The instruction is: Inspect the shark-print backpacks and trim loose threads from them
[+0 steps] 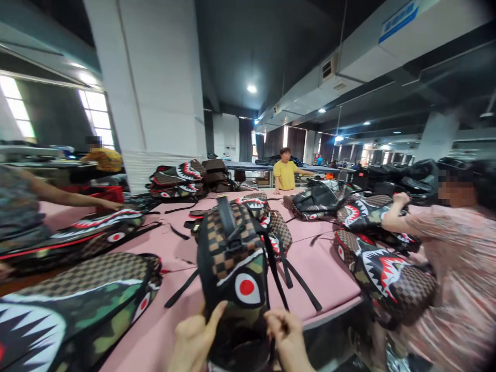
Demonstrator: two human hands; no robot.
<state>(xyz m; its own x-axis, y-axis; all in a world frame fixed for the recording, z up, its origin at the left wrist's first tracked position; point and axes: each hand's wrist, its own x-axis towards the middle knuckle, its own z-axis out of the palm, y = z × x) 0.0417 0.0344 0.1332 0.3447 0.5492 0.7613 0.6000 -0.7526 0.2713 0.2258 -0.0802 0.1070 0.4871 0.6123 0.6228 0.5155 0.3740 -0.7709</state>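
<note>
Both hands grip one backpack (pixel 236 263) at the near edge of the pink desk (pixel 321 274). The left hand (pixel 196 338) holds its lower left side, thumb pressed up against the black trim. The right hand (pixel 287 336) is closed on the lower right side, its fingers curled, seemingly around a black strap or zipper pull, though the blur makes that hard to confirm. The hands sit apart, with the bag's bottom between them.

The backpack stands upright, tilted slightly away, its brown checkered top above a camouflage panel with a red-and-white eye. Black straps (pixel 290 279) trail from it across the desk to the right.

To the left, just beside it, lies a larger bag (pixel 77 310) with the same pattern, shark teeth showing at its near end. Further left another bag (pixel 77 232) lies flat, and a person's arm (pixel 70 199) reaches over it. More bags are piled in the middle (pixel 271 217) and at the far end (pixel 182 178) of the desk.

On the right, a person in a pinkish patterned top (pixel 457 279) leans over a shark-mouth bag (pixel 387 279) at the desk's right edge, one hand (pixel 401 199) raised over a further bag. A person in a yellow shirt (pixel 285 174) stands at the far end of the desk.
</note>
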